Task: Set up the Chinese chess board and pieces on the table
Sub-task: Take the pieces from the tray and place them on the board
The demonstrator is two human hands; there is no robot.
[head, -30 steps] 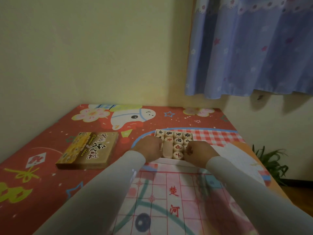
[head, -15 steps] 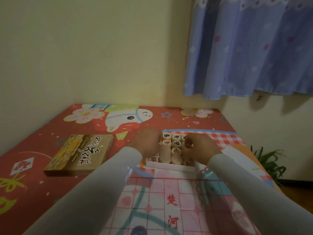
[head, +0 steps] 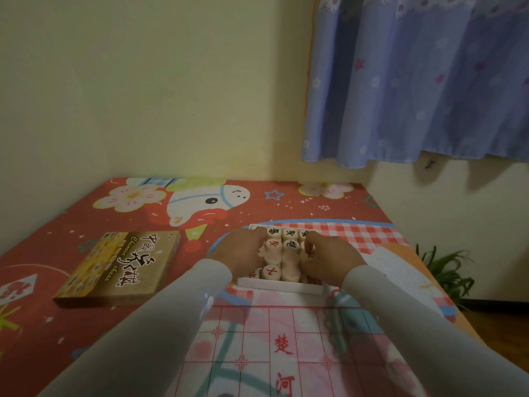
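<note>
a white tray [head: 279, 286] packed with round wooden chess pieces [head: 289, 244] sits on the worktop [head: 57, 325] toward its far right area, just beyond the far edge of the paper chess board [head: 274, 348], which lies spread at the near edge. the left hand [head: 239, 253] rests on the tray's left side, fingers curled down over the pieces there; whether it grips one cannot be told. the right hand [head: 329, 257] is at the tray's right side, its fingertips [head: 307, 247] bent in and pinching at a piece. the game box [head: 120, 265] lies flat toward the left edge, well apart from the tray. a blue curtain [head: 415, 81] hangs beyond the far right corner.
</note>
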